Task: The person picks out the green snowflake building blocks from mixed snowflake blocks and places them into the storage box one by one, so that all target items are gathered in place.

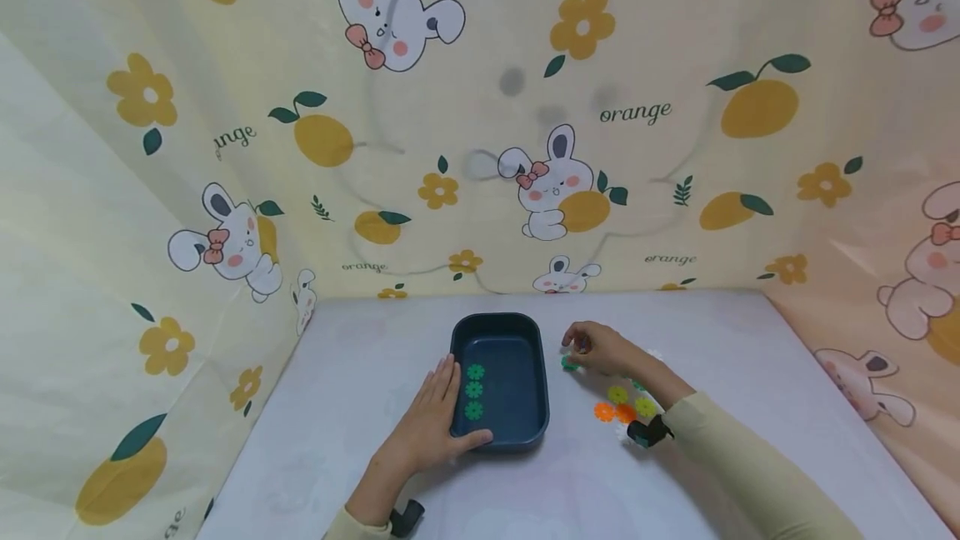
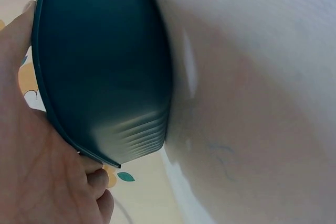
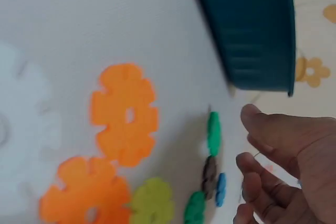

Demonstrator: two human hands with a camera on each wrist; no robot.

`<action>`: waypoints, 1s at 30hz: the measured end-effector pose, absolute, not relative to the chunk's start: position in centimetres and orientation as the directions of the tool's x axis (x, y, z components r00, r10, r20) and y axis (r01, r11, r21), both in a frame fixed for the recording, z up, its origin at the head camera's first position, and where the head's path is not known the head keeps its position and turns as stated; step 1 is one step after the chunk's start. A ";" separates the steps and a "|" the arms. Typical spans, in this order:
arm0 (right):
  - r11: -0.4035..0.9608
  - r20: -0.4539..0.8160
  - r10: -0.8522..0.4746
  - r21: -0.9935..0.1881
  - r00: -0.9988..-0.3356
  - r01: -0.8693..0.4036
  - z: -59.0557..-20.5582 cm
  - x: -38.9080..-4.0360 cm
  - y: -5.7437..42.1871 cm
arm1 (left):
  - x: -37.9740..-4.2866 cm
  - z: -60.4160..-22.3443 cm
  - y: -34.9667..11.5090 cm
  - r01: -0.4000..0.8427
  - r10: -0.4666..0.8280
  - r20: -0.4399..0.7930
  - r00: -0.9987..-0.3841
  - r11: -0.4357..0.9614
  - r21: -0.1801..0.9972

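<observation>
A dark blue rectangular tray stands on the table, with three green flower-shaped pieces in a row along its left side. My left hand rests on the tray's near-left corner, fingers extended along the left rim and thumb over the near rim. To the right of the tray, my right hand hovers with bent fingers close over a green flower piece. In the right wrist view, a gap shows between the fingertips and the green piece on the table.
More flower pieces lie under and near the right forearm: orange ones, yellow-green ones and white ones. Dark brown and blue pieces lie beside the green ones. A printed cloth hangs behind the table.
</observation>
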State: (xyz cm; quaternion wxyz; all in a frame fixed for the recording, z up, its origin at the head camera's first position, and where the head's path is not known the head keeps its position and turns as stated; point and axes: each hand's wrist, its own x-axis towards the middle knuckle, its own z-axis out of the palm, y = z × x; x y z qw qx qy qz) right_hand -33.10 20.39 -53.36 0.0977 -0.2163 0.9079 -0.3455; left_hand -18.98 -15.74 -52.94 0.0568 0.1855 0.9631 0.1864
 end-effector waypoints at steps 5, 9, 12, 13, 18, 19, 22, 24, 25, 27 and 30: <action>0.710 -0.109 -0.425 -0.656 -0.899 -0.257 -54.5 -33.2 20.8 | -19.0 -53.0 -15.8 0.323 0.367 -0.050 -0.929 0.868 0.378; 0.739 -0.133 -0.396 -0.633 -0.908 -0.230 -55.1 -33.3 20.8 | -19.0 -52.9 -15.7 0.325 0.369 -0.048 -0.928 0.865 0.382; 0.753 -0.128 -0.389 -0.615 -0.912 -0.235 -55.2 -33.4 20.7 | -19.0 -52.8 -15.7 0.330 0.373 -0.041 -0.927 0.861 0.387; 0.754 -0.125 -0.387 -0.613 -0.913 -0.236 -55.3 -33.4 20.7 | -19.0 -52.8 -15.7 0.331 0.374 -0.037 -0.927 0.859 0.390; 0.740 -0.092 -0.391 -0.624 -0.916 -0.253 -55.1 -33.3 20.4 | -18.9 -52.8 -15.7 0.333 0.372 -0.030 -0.928 0.862 0.383; 0.735 -0.084 -0.395 -0.626 -0.915 -0.260 -55.0 -33.2 20.3 | -18.9 -52.8 -15.7 0.331 0.370 -0.032 -0.929 0.864 0.379; 0.717 -0.058 -0.407 -0.638 -0.912 -0.279 -54.8 -32.9 20.0 | -18.9 -52.8 -15.7 0.328 0.367 -0.034 -0.930 0.866 0.378; 0.705 -0.048 -0.421 -0.646 -0.906 -0.293 -54.7 -32.6 19.8 | -18.9 -52.8 -15.7 0.331 0.370 -0.030 -0.929 0.863 0.382; 0.698 -0.047 -0.426 -0.652 -0.903 -0.295 -54.6 -32.5 19.7 | -18.9 -52.8 -15.8 0.332 0.370 -0.030 -0.928 0.863 0.380; 0.689 -0.041 -0.443 -0.655 -0.896 -0.311 -54.4 -32.3 19.7 | -19.0 -52.9 -15.8 0.335 0.373 -0.029 -0.928 0.864 0.377; 0.683 -0.041 -0.463 -0.653 -0.885 -0.327 -54.2 -32.1 19.6 | -19.0 -53.0 -15.9 0.332 0.370 -0.036 -0.928 0.868 0.368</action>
